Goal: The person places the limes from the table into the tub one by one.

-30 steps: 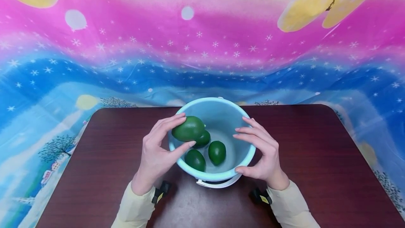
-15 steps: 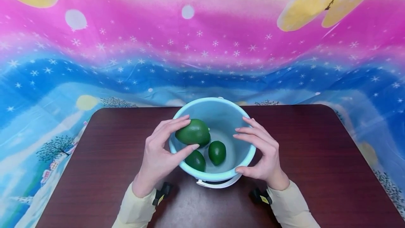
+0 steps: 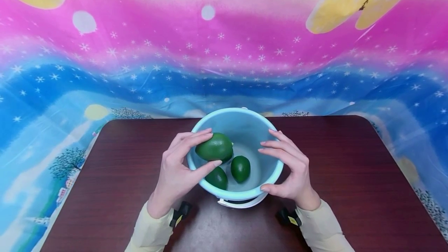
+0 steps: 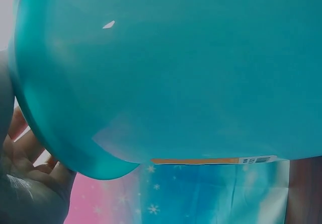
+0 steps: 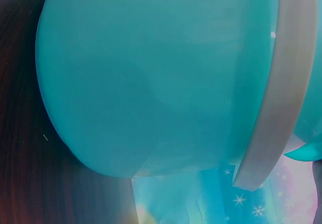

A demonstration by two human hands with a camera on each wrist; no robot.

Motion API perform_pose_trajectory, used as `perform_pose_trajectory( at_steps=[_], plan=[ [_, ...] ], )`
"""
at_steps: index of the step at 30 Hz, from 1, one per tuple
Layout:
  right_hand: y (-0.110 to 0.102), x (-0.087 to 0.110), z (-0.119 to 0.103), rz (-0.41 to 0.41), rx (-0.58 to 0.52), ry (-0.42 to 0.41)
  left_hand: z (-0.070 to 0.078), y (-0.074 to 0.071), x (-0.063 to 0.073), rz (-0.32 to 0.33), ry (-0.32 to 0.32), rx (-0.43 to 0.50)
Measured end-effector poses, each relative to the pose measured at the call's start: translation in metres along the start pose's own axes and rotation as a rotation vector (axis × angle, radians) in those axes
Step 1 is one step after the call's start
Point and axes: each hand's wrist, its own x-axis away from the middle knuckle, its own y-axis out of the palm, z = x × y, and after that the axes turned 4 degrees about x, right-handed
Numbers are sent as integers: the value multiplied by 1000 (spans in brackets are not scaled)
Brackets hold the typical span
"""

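A smooth, egg-shaped avocado [image 3: 214,147] is held between the thumb and fingers of my left hand [image 3: 177,168], inside the mouth of a light blue bucket [image 3: 233,194]. Below it lie two more avocados, one near the middle [image 3: 240,169] and one by the near left wall [image 3: 217,178]; another is mostly hidden behind the held one. My right hand [image 3: 291,166] grips the bucket's right rim, fingertips over the inside and thumb at the near edge. In the left wrist view, part of my left hand [image 4: 35,183] shows past the rim.
The bucket's white handle [image 3: 241,205] hangs down on the near side; the right wrist view shows it as a grey-white band [image 5: 279,93]. Underneath is a dark reddish-brown table [image 3: 350,174]. A colourful printed cloth [image 3: 224,49] hangs behind the table and along its sides.
My left hand has moved slightly right and toward me with the avocado, which now covers most of the one behind it. The right hand and bucket have stayed in place.
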Motion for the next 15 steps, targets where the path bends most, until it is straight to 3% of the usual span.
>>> perform_pose_trajectory(
  at_steps=[8, 15],
  plan=[
    [2, -1, 1, 1, 1, 4, -2, -2, -1, -37, -29, -5],
    [3, -4, 1, 7, 6, -4, -6, -3, -4, -68, 27, -7]
  ],
)
